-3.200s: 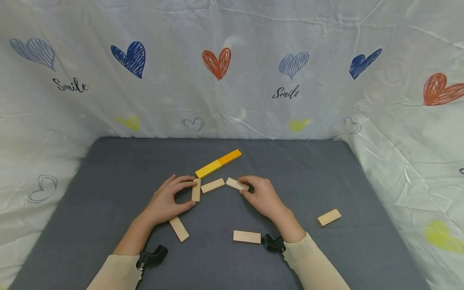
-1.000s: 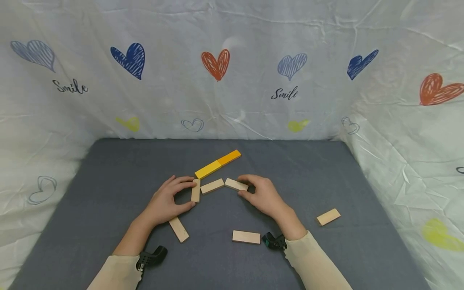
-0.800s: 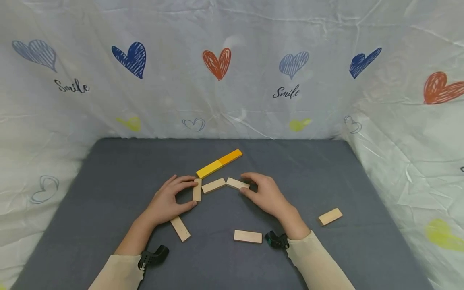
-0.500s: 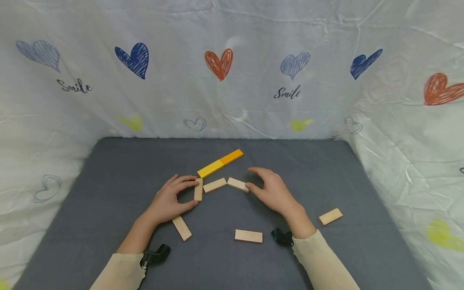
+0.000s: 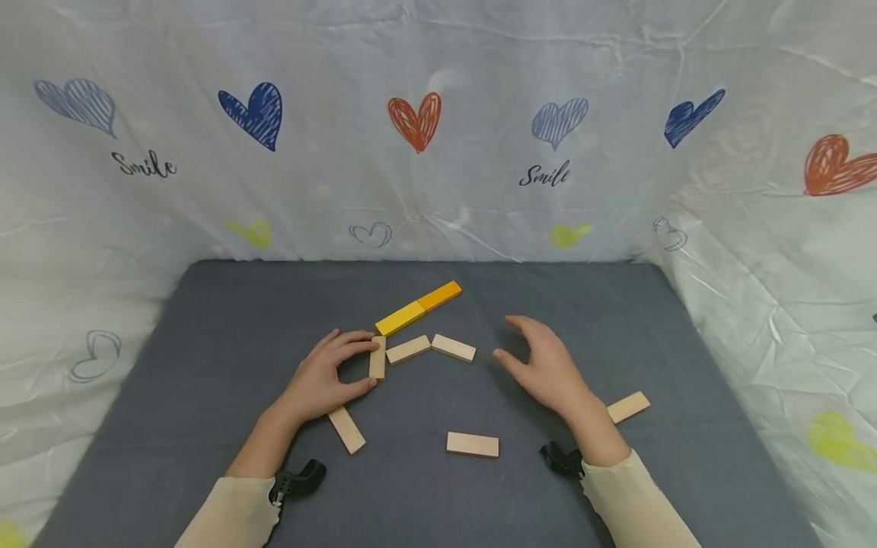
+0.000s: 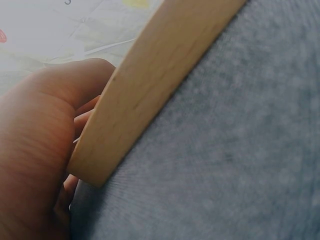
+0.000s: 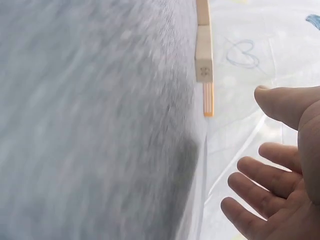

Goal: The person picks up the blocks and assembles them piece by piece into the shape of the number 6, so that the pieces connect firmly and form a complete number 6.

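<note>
My left hand (image 5: 322, 384) pinches a plain wooden block (image 5: 377, 362) by its ends, thumb at the near one and fingers at the far one. To its right lies a second plain block (image 5: 409, 349), slanting up to meet a third (image 5: 453, 348) that slopes down to the right. My right hand (image 5: 546, 371) is apart from that third block, thumb and fingers spread with nothing between them; the right wrist view also shows the fingers (image 7: 265, 180) loose and separate. Under the left wrist lies another plain block (image 5: 347, 431), partly hidden by the hand.
Behind the plain blocks, a yellow block (image 5: 400, 317) and an orange block (image 5: 440, 296) lie end to end. One loose block (image 5: 473, 444) lies near the front; another (image 5: 629, 407), partly covered by the right forearm, lies to the right. A printed white cloth (image 5: 479, 205) encloses the grey table (image 5: 274, 297).
My right hand has let go of the third plain block and drawn away to the right, its fingers spreading. That block stays in place. My left hand keeps its hold.
</note>
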`<state>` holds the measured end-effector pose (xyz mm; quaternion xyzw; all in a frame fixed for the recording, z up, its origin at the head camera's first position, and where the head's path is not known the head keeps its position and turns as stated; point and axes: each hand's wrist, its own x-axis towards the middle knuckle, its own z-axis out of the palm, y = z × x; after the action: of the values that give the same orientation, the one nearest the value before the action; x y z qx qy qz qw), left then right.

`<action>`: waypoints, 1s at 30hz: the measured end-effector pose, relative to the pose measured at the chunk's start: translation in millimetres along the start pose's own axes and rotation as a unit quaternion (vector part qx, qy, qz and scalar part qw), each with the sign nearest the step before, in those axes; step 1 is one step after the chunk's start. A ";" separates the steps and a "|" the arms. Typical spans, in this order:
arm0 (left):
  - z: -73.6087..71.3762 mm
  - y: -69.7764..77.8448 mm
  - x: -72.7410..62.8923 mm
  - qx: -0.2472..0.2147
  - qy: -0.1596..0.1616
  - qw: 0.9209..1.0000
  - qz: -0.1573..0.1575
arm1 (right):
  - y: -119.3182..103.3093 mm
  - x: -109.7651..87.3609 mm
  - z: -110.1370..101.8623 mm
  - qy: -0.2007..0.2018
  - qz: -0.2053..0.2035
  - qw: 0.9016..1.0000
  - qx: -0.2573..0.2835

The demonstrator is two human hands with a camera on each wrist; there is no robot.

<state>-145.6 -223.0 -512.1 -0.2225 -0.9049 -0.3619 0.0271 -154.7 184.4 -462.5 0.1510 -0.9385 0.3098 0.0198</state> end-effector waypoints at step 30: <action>0.8 0.7 -1.6 0.002 0.001 1.000 -0.001 | 51.6 -83.9 -49.7 0.062 0.070 0.994 -0.050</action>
<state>-143.8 -222.6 -512.6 -0.2208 -0.9058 -0.3604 0.0284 -92.8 275.6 -463.0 0.0645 -0.9582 0.2714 0.0636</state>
